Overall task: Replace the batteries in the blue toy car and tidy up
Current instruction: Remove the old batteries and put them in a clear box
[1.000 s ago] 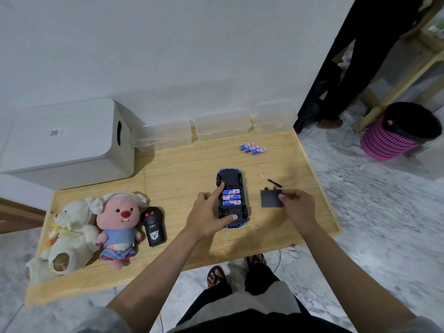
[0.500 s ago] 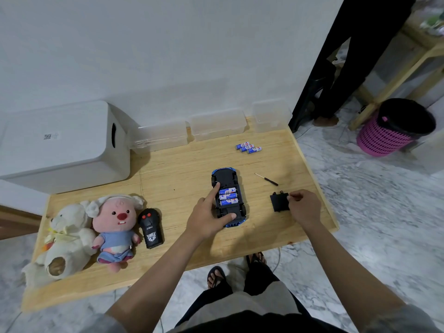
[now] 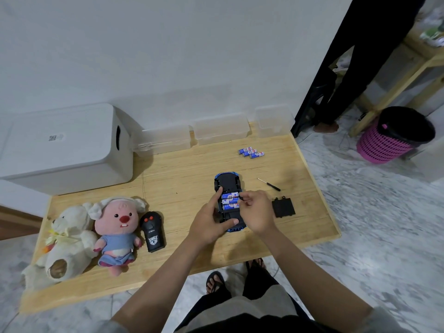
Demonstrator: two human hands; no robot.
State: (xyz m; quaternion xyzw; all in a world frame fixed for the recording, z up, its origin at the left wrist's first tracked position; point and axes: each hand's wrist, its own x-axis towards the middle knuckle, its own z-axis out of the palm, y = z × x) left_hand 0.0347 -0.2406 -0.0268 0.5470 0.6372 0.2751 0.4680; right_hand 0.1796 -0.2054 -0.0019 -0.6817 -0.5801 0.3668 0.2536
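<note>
1. Car (image 3: 229,188) lies belly-up mid-bench, braced by left hand (image 3: 208,225), forefinger and thumb spread along it.
2. Right hand (image 3: 255,213): fingers (image 3: 243,197) pinch at top battery (image 3: 230,196).
3. Judged step: extraction; a lift is needed next. Cover (image 3: 283,207) lies just right.

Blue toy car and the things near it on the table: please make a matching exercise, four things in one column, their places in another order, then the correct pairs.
Things:
1. battery cover
2. screwdriver
3. loose batteries
4. remote control

Places:
A. beside the pink plush toy
B. near the clear boxes
C. flat, right of the blue toy car
D. between car and table's right edge, behind the cover

Pairs: 1-C, 2-D, 3-B, 4-A
</note>
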